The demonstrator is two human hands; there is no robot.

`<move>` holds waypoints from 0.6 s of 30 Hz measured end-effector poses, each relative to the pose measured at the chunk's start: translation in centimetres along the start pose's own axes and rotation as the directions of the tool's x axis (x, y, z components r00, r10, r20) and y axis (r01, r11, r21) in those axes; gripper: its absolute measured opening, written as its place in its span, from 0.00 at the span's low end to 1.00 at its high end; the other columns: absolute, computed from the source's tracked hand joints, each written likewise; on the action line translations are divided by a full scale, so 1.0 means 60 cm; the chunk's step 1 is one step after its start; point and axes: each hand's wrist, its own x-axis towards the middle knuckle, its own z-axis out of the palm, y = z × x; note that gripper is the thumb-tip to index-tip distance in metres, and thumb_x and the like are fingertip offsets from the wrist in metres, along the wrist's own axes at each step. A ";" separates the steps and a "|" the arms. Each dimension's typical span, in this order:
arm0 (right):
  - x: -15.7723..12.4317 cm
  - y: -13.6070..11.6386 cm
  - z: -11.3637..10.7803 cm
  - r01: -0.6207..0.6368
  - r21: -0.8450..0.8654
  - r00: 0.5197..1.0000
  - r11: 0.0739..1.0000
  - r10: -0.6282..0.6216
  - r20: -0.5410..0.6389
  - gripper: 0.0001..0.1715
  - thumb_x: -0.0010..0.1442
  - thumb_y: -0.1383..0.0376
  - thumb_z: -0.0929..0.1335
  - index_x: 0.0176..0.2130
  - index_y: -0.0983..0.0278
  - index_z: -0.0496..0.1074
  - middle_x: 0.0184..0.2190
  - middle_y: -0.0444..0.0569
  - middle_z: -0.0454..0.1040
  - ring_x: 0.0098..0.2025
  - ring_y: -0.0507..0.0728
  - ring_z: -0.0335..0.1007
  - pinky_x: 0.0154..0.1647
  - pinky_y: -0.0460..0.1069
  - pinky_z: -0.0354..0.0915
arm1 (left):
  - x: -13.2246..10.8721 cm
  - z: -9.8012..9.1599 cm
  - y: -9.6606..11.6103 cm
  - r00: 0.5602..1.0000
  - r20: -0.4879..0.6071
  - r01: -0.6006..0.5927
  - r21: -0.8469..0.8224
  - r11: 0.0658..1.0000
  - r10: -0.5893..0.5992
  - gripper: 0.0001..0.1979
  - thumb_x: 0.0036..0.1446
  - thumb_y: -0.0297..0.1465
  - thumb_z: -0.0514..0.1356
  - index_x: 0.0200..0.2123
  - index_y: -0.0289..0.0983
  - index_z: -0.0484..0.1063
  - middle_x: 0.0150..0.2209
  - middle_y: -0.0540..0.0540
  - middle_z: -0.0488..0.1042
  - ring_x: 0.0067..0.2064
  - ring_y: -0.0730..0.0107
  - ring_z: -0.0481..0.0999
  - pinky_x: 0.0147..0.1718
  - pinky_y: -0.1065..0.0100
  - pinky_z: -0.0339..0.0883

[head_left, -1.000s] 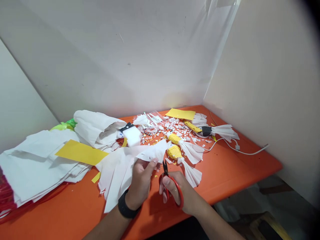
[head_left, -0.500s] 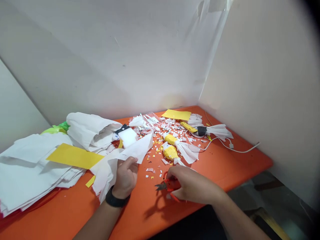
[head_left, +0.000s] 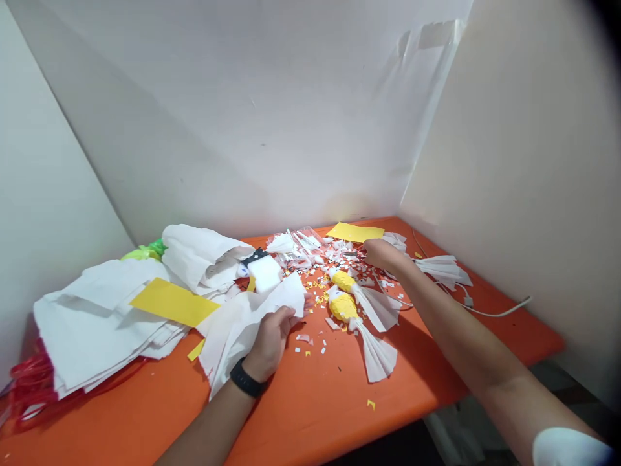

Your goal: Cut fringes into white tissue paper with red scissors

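Centrally, left hand point(head_left: 270, 338) pinching white paper point(head_left: 284, 298), right hand point(head_left: 380, 253) among scraps point(head_left: 338, 248) on orange worktop point(head_left: 310, 408), its hold impossible to tell.

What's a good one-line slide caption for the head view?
Left hand holding a white sheet at an orange table, right hand beside scattered scraps near the far yellow sheet.

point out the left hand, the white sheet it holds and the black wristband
Left hand point(head_left: 270, 338), head view: the hand's middle
White sheet point(head_left: 253, 312), head view: its middle part
Black wristband point(head_left: 246, 378), head view: its outer face
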 end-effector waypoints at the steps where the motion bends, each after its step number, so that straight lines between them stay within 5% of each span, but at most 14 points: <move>1: 0.011 -0.001 0.004 -0.008 -0.023 1.000 1.000 0.009 0.021 0.20 0.67 0.59 0.69 0.54 0.67 0.71 0.53 0.57 0.72 0.51 0.60 0.73 0.51 0.57 0.72 | -0.003 0.001 -0.001 0.999 0.029 0.029 0.009 1.000 -0.029 0.10 0.49 0.35 0.61 0.31 0.34 0.77 0.35 0.41 0.82 0.41 0.56 0.81 0.36 0.63 0.74; 6: 0.043 -0.001 0.013 0.023 -0.085 0.989 0.996 -0.011 0.148 0.20 0.68 0.59 0.69 0.56 0.65 0.70 0.55 0.55 0.71 0.51 0.60 0.73 0.51 0.58 0.72 | -0.022 0.001 -0.013 0.965 0.203 0.148 0.103 0.984 -0.166 0.15 0.57 0.41 0.59 0.29 0.34 0.75 0.35 0.38 0.82 0.35 0.59 0.81 0.35 0.64 0.72; 10: 0.052 0.008 0.011 0.055 -0.091 0.979 0.994 -0.036 0.202 0.19 0.68 0.58 0.68 0.55 0.65 0.71 0.54 0.54 0.72 0.50 0.60 0.73 0.50 0.58 0.72 | -0.048 0.014 -0.012 0.871 0.416 0.147 0.287 0.947 -0.261 0.23 0.65 0.47 0.51 0.27 0.37 0.72 0.34 0.42 0.80 0.28 0.68 0.77 0.33 0.67 0.70; 12: 0.051 0.009 0.011 0.070 -0.077 0.981 0.995 -0.055 0.185 0.16 0.66 0.60 0.70 0.50 0.66 0.74 0.50 0.56 0.75 0.47 0.60 0.74 0.48 0.55 0.71 | -0.065 0.025 -0.007 0.762 0.520 0.126 0.466 0.876 -0.386 0.29 0.67 0.51 0.46 0.26 0.37 0.72 0.27 0.45 0.77 0.22 0.71 0.71 0.28 0.69 0.67; 14: 0.048 0.008 0.012 0.092 -0.050 0.988 0.994 -0.085 0.131 0.13 0.61 0.64 0.73 0.46 0.67 0.78 0.45 0.58 0.78 0.46 0.61 0.75 0.45 0.50 0.68 | -0.082 0.036 -0.004 0.607 0.643 -0.002 0.589 0.808 -0.467 0.30 0.67 0.52 0.45 0.26 0.39 0.72 0.25 0.46 0.76 0.20 0.71 0.69 0.24 0.70 0.63; 18: 0.037 0.000 0.012 0.125 0.014 0.992 0.992 -0.124 -0.035 0.20 0.60 0.67 0.71 0.52 0.65 0.77 0.49 0.59 0.79 0.50 0.62 0.74 0.42 0.46 0.62 | -0.115 0.053 0.006 0.364 0.851 -0.504 0.521 0.688 -0.379 0.25 0.65 0.51 0.52 0.21 0.42 0.69 0.18 0.49 0.69 0.20 0.67 0.64 0.21 0.66 0.56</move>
